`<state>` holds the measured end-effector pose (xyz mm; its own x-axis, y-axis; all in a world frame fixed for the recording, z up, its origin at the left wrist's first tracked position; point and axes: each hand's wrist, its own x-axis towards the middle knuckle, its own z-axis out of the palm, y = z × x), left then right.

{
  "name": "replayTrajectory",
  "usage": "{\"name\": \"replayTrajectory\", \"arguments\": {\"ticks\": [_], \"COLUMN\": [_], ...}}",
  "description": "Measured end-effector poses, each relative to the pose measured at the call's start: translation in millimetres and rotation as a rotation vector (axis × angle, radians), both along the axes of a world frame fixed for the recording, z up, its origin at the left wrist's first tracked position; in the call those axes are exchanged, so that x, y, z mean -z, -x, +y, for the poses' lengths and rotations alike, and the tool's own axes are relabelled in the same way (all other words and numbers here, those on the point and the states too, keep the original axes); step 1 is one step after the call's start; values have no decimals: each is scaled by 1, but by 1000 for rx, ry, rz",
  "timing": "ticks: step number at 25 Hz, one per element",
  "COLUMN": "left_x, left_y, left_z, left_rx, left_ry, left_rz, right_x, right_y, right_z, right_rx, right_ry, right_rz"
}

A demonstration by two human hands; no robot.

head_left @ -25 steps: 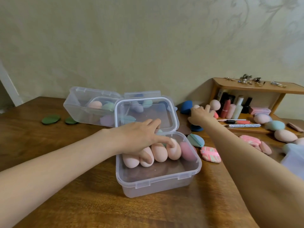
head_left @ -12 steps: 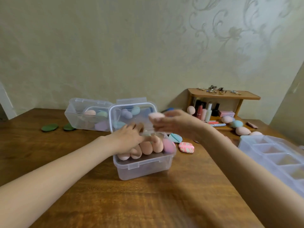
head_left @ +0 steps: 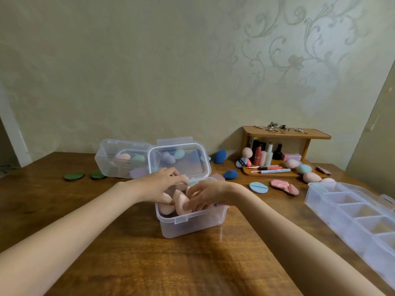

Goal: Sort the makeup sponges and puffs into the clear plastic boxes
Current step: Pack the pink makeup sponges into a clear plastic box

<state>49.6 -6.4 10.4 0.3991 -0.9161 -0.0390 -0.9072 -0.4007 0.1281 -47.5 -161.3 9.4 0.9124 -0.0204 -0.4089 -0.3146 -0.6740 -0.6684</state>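
Observation:
A clear plastic box [head_left: 192,224] stands at the table's middle with its lid [head_left: 179,162] tipped up behind it. Several pink egg-shaped sponges [head_left: 165,209] fill it in a row. My left hand [head_left: 158,184] reaches in from the left, fingers resting on the sponges near the far rim. From the right, my right hand [head_left: 208,193] dips into the box, fingers curled round a pale pink sponge [head_left: 181,202] among the others. A second clear box [head_left: 119,159] behind on the left holds pastel sponges.
Two green puffs [head_left: 73,175] lie far left. Blue sponges [head_left: 220,156], a light blue puff [head_left: 258,187] and a pink patterned puff [head_left: 279,184] lie right of the box. A wooden shelf [head_left: 286,133] holds cosmetics and sponges. A clear divided organiser [head_left: 352,212] sits at right.
My right hand went from the shelf area to the box with a pale pink sponge and now lowers it among the others. The left hand stayed on the sponges.

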Motion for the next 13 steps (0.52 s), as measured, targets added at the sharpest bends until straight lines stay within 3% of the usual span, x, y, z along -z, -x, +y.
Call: {"name": "replayTrajectory", "arguments": {"ticks": [2, 6, 13], "left_x": [1, -1, 12], "left_y": [-2, -6, -9], "left_z": [6, 4, -15], "left_rx": [-43, -75, -125], "left_ry": [-43, -35, 111], "left_rz": [-22, 112, 111], "right_x": [-1, 2, 1], "right_y": [-2, -4, -11], "right_z": [4, 12, 20], "right_rx": [-11, -12, 72], "right_ry": [29, 129, 182], "right_rz": [5, -41, -4]}}
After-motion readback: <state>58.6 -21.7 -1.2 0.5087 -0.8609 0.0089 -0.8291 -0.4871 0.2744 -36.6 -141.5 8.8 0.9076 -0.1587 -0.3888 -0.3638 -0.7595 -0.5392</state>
